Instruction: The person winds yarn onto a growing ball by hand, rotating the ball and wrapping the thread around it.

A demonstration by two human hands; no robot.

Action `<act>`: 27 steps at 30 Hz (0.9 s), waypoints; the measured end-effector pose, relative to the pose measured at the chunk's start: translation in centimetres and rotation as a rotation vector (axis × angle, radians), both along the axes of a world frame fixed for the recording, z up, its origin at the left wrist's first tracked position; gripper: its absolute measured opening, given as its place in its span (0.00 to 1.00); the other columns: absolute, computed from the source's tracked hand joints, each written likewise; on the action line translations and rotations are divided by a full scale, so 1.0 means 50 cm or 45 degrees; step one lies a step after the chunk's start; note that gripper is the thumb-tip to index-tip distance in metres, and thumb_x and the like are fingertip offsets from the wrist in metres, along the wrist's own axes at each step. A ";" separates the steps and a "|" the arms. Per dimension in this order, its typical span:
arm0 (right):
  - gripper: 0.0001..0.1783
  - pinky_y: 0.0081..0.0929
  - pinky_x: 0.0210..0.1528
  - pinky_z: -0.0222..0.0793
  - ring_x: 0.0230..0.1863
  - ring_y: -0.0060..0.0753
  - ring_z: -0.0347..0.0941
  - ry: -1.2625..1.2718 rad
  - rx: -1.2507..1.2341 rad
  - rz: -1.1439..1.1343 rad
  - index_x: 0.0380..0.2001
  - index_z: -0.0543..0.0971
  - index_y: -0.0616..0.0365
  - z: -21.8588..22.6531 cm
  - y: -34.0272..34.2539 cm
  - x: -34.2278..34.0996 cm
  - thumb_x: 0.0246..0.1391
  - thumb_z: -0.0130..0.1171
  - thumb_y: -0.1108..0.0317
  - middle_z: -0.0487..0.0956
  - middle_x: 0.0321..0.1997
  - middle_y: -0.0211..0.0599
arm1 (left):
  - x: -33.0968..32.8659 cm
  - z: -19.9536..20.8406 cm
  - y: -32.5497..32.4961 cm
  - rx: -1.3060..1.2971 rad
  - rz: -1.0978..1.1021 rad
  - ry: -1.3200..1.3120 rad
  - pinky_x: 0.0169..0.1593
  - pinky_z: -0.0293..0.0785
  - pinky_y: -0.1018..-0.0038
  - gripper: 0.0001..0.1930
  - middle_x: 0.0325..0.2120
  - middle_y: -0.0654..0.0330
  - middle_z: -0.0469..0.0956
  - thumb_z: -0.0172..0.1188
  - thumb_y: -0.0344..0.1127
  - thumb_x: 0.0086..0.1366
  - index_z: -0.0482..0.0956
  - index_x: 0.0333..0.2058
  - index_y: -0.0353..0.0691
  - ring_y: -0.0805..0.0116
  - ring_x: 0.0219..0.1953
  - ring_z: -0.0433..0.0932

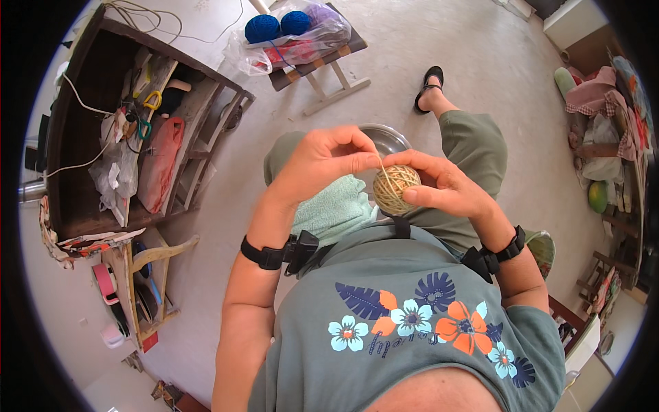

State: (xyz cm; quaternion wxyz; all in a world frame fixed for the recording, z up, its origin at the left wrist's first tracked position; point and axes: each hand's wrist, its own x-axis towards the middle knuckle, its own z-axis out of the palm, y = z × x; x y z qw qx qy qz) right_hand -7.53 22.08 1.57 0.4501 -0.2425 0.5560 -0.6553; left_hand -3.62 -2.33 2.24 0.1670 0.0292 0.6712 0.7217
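A ball of yellow-green yarn point(396, 191) sits in my right hand point(449, 184), with the thumb and fingers closed around its side. My left hand point(326, 159) pinches a strand of the yarn between thumb and forefinger, just above and left of the ball. From that pinch the strand runs down across the ball's face. Behind the hands, between my knees, part of a shiny metal bowl point(384, 137) shows; the hands and ball hide the rest. A pale green towel point(336, 208) lies over my lap below my left hand.
Ahead stands a small wooden stool point(336, 63) bearing blue yarn balls point(263, 29) in a clear plastic bag. At left is a dark open cabinet point(75, 130) with scissors point(152, 100) and bags. Cluttered shelves point(604, 151) line the right side.
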 end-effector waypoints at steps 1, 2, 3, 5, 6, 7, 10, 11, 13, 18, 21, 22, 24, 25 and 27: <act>0.28 0.23 0.53 0.68 0.49 0.19 0.71 -0.085 -0.018 -0.028 0.60 0.68 0.56 0.002 0.001 0.001 0.59 0.62 0.62 0.75 0.49 0.29 | 0.003 -0.018 0.001 0.000 0.001 0.001 0.36 0.69 0.83 0.02 0.29 0.66 0.77 0.63 0.26 0.63 0.81 0.33 0.35 0.81 0.31 0.73; 0.28 0.24 0.55 0.67 0.50 0.20 0.71 -0.170 -0.035 -0.056 0.60 0.67 0.57 0.004 0.001 0.001 0.59 0.61 0.62 0.75 0.51 0.30 | 0.008 -0.036 0.002 -0.012 0.041 -0.012 0.36 0.70 0.82 0.03 0.28 0.66 0.78 0.62 0.28 0.64 0.81 0.34 0.35 0.81 0.30 0.74; 0.28 0.24 0.55 0.67 0.50 0.20 0.71 -0.171 -0.034 -0.056 0.60 0.67 0.57 0.004 0.001 0.001 0.59 0.61 0.62 0.75 0.51 0.30 | 0.011 -0.050 0.005 -0.023 0.079 -0.027 0.35 0.70 0.82 0.03 0.28 0.66 0.79 0.62 0.29 0.65 0.82 0.34 0.36 0.81 0.30 0.74; 0.29 0.26 0.57 0.66 0.53 0.22 0.70 -0.158 -0.212 -0.266 0.60 0.65 0.59 0.004 -0.001 0.000 0.58 0.62 0.64 0.73 0.53 0.31 | 0.025 -0.063 0.017 -0.022 0.028 -0.087 0.34 0.71 0.82 0.04 0.29 0.65 0.80 0.62 0.30 0.65 0.82 0.35 0.36 0.81 0.30 0.75; 0.29 0.26 0.57 0.66 0.53 0.22 0.70 -0.157 -0.212 -0.268 0.60 0.65 0.59 0.000 -0.002 -0.003 0.58 0.62 0.64 0.73 0.53 0.31 | 0.032 -0.065 0.024 -0.023 -0.027 -0.146 0.34 0.71 0.82 0.05 0.30 0.64 0.81 0.61 0.31 0.65 0.83 0.37 0.36 0.81 0.30 0.76; 0.29 0.26 0.57 0.66 0.54 0.22 0.70 -0.113 -0.254 -0.324 0.59 0.64 0.59 -0.008 -0.003 -0.007 0.58 0.62 0.65 0.73 0.53 0.32 | 0.038 -0.065 0.032 0.015 -0.063 -0.189 0.33 0.71 0.82 0.06 0.30 0.63 0.82 0.61 0.31 0.66 0.83 0.38 0.36 0.81 0.29 0.76; 0.30 0.25 0.57 0.66 0.53 0.22 0.71 -0.078 -0.232 -0.418 0.57 0.63 0.58 -0.014 -0.009 -0.015 0.55 0.65 0.68 0.74 0.51 0.32 | 0.051 -0.043 0.040 -0.115 -0.179 -0.138 0.33 0.71 0.81 0.07 0.30 0.63 0.83 0.61 0.31 0.65 0.83 0.38 0.34 0.80 0.30 0.77; 0.29 0.24 0.56 0.67 0.52 0.21 0.72 0.025 -0.150 -0.405 0.57 0.64 0.58 -0.023 -0.010 -0.015 0.56 0.64 0.68 0.74 0.50 0.32 | 0.050 -0.036 0.034 -0.204 -0.288 -0.022 0.34 0.70 0.81 0.07 0.30 0.64 0.82 0.62 0.31 0.64 0.83 0.37 0.33 0.80 0.30 0.76; 0.28 0.23 0.55 0.67 0.51 0.20 0.72 0.131 -0.068 -0.391 0.57 0.65 0.57 -0.024 -0.010 -0.016 0.56 0.64 0.67 0.75 0.50 0.32 | 0.043 0.004 0.022 -0.189 -0.327 0.084 0.35 0.70 0.81 0.06 0.30 0.64 0.81 0.62 0.30 0.64 0.82 0.36 0.33 0.80 0.31 0.75; 0.24 0.19 0.53 0.67 0.51 0.17 0.71 -0.043 0.009 -0.162 0.57 0.71 0.57 -0.002 -0.005 0.002 0.59 0.62 0.65 0.76 0.51 0.29 | 0.008 0.029 -0.001 -0.020 -0.158 0.138 0.36 0.67 0.82 0.05 0.28 0.67 0.78 0.63 0.30 0.64 0.82 0.33 0.34 0.81 0.32 0.72; 0.27 0.22 0.54 0.68 0.53 0.19 0.71 -0.176 0.002 -0.079 0.59 0.69 0.57 0.005 0.005 -0.003 0.58 0.63 0.63 0.75 0.52 0.29 | -0.004 -0.019 -0.001 -0.063 0.065 0.050 0.36 0.68 0.83 0.05 0.28 0.69 0.78 0.63 0.31 0.64 0.82 0.35 0.36 0.82 0.31 0.72; 0.28 0.23 0.56 0.67 0.54 0.19 0.70 -0.233 0.018 -0.045 0.60 0.68 0.58 0.005 0.008 -0.005 0.58 0.63 0.63 0.75 0.53 0.30 | -0.001 -0.037 0.003 -0.061 0.064 0.049 0.36 0.68 0.83 0.05 0.28 0.69 0.78 0.63 0.31 0.64 0.82 0.35 0.36 0.82 0.31 0.72; 0.28 0.25 0.57 0.66 0.54 0.20 0.70 -0.215 -0.079 -0.138 0.60 0.67 0.59 0.013 0.001 -0.003 0.58 0.63 0.65 0.74 0.53 0.31 | 0.013 -0.060 0.014 -0.023 0.122 -0.076 0.35 0.69 0.82 0.05 0.28 0.68 0.79 0.62 0.31 0.65 0.83 0.35 0.36 0.82 0.30 0.73; 0.29 0.27 0.58 0.66 0.55 0.21 0.69 -0.196 -0.177 -0.229 0.60 0.65 0.59 0.015 -0.002 -0.002 0.58 0.62 0.66 0.73 0.54 0.32 | 0.019 -0.062 0.020 -0.022 0.122 -0.078 0.35 0.69 0.82 0.05 0.28 0.68 0.79 0.62 0.31 0.65 0.83 0.35 0.36 0.82 0.30 0.73; 0.29 0.27 0.59 0.65 0.56 0.22 0.69 -0.125 -0.197 -0.310 0.59 0.64 0.60 0.002 -0.004 -0.008 0.58 0.62 0.67 0.73 0.53 0.33 | 0.029 -0.063 0.030 -0.027 0.042 -0.167 0.35 0.70 0.82 0.05 0.29 0.66 0.81 0.62 0.30 0.65 0.83 0.37 0.36 0.82 0.30 0.74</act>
